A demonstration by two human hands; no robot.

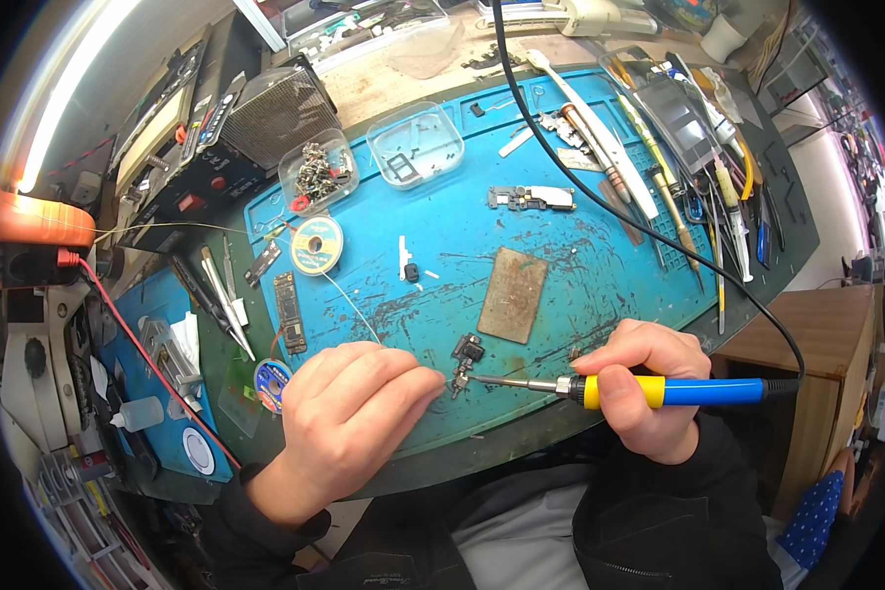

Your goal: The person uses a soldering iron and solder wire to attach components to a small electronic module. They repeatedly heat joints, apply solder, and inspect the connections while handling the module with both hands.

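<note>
My right hand (649, 388) grips a soldering iron (710, 392) with a yellow and blue handle, its metal tip pointing left. That tip meets or hovers just over a small dark electronic part (467, 354) on the blue mat; contact is hard to tell. Close on the part's left, my left hand (359, 418) is closed in a pinch. Thin solder wire (352, 303) runs into it from a spool (316, 244) with a cream label. The fingertips of my left hand are partly hidden behind its knuckles.
A worn metal plate (513, 295) lies beyond the part. Farther back are a phone circuit board (531, 199), a clear tub (415, 147) and a tub of small metal bits (315, 177). Brushes and tweezers crowd the right. The iron's black cable (649, 216) arcs over the mat.
</note>
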